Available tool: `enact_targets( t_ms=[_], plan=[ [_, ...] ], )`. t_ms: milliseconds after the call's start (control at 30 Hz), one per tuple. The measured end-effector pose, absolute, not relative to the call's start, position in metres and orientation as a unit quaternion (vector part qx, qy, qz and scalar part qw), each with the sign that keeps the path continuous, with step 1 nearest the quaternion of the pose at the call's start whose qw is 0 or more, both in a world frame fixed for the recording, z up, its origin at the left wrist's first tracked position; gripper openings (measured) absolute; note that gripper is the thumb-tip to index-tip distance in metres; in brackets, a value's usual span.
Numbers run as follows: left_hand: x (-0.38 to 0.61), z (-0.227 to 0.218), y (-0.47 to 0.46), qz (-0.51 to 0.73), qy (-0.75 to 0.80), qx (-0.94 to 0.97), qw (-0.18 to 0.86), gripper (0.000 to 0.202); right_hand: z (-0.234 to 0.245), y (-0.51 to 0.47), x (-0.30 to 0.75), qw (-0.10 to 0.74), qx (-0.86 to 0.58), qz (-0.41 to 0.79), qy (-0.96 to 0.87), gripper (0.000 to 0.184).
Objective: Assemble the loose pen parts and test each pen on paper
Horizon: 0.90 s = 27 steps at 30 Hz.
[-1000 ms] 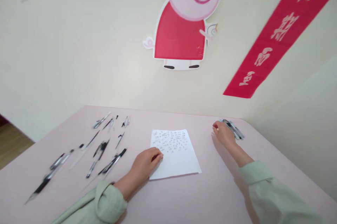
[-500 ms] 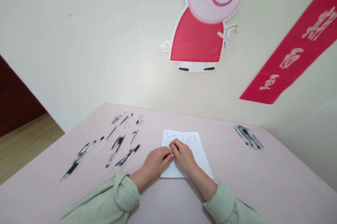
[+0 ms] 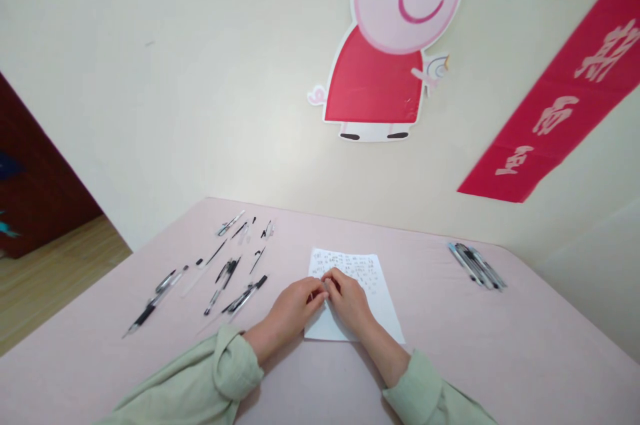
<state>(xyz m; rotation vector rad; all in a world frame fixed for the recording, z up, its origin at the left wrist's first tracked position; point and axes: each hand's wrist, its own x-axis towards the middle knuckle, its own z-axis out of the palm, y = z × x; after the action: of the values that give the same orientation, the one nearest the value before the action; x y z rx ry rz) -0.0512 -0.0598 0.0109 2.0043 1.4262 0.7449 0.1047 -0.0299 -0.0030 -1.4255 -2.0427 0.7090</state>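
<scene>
My left hand [image 3: 300, 302] and my right hand [image 3: 347, 298] meet over a white sheet of paper [image 3: 383, 318] with rows of dark handwriting on its upper part. Both hands are closed, their fingertips pinched together close to one another. Whatever small thing they pinch is mostly hidden by the fingers, and I cannot make it out. Left of my hands lie several pen parts: a black-gripped pen barrel [image 3: 145, 315], a clear barrel with dark pieces [image 3: 220, 285], and a black-ended group [image 3: 247, 295] nearest my left hand.
On the right of the pink tabletop [image 3: 450, 345] lies a bundle of several pens [image 3: 477, 266]. More thin refills and caps [image 3: 257, 258] are spread at the back left. Behind the table, the wall bears a cartoon pig cutout [image 3: 375, 78] and a red banner [image 3: 545, 118].
The view has shifted slightly, so the whole scene sits a little differently. My hands stay together over the paper, with only small movement at the fingertips.
</scene>
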Motion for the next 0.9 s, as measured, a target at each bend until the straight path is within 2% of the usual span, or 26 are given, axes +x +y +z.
enact_targets(
  t_ms=[100,300,533,900],
  plan=[
    [-0.069,0.032,-0.049,0.24,0.605,0.725,0.224,0.019,-0.001,-0.03,0.104,0.267,-0.537,0.265,-0.755,0.02],
    [-0.125,0.059,0.016,0.077,0.757,0.647,0.047,0.029,0.001,-0.031,0.104,0.259,-0.543,0.267,-0.752,0.02],
    [-0.132,0.035,0.064,0.054,0.81,0.583,0.035,0.046,-0.002,-0.029,0.104,0.26,-0.543,0.268,-0.752,0.02],
    [-0.1,0.015,0.073,0.052,0.788,0.614,0.01,0.033,-0.001,-0.027,0.105,0.25,-0.543,0.263,-0.757,0.02]
  ],
)
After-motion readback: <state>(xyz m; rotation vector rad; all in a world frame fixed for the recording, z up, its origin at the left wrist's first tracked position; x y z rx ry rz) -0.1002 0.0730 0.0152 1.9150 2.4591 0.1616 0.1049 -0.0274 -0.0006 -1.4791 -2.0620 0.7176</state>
